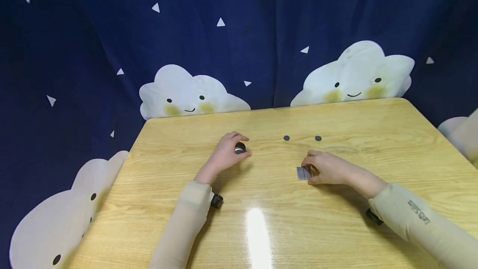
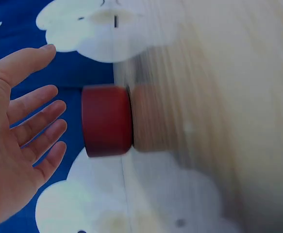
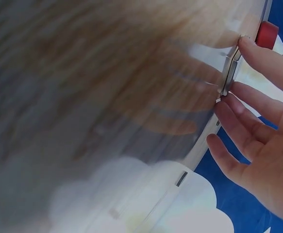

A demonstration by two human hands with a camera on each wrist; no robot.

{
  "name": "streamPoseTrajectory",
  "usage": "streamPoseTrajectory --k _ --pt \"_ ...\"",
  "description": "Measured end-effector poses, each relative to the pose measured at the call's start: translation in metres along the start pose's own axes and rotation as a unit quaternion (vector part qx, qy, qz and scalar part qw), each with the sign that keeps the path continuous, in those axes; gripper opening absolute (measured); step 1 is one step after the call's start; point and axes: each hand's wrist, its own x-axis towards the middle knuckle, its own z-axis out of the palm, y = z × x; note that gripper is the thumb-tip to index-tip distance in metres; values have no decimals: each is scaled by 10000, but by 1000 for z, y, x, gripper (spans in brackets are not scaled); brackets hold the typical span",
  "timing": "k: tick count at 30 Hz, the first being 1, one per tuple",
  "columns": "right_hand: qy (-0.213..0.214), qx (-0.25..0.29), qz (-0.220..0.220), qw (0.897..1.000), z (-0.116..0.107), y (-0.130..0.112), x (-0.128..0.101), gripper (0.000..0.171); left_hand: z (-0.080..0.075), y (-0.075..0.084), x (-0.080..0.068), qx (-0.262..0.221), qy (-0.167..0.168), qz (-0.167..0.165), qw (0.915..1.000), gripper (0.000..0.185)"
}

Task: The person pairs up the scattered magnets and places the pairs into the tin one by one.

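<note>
A short round cylinder with a dark top stands on the table; its smooth red side shows in the left wrist view. My left hand is beside it, thumb and fingers spread around it and apart from its side. Two small grey square tiles lie side by side at the table's middle right. Over the right-hand tile, my right hand pinches opposite edges between thumb and fingertips. The palm partly hides that tile in the head view.
Two dark flat discs, a left one and a right one, lie on the wooden table beyond my right hand. A blue curtain with clouds hangs behind the far edge. Glare marks the near tabletop.
</note>
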Motion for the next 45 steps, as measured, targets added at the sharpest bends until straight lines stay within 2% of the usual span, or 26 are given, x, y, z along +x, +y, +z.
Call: streamPoseTrajectory --k 7,14,20,28,35,45 --pt "-73 -8 35 10000 2 -1 0 37 -2 -13 -8 -327 -12 -217 9992 52" --pt "-2 -123 -117 9999 0 -1 2 32 -6 -15 -10 -437 -92 -523 9976 66" --pt "-15 -127 -132 9998 0 -3 3 30 -3 -19 -13 -527 -231 -704 9959 68" --pt "-22 -18 26 10000 1 -3 5 29 -1 -22 -13 -834 -366 -663 9936 64" --pt "81 -13 73 9999 1 -3 8 29 0 -24 -12 -746 -514 -736 9932 66" --pt "14 59 185 9998 1 -5 9 21 1 -22 -10 -683 -630 -804 9924 64"
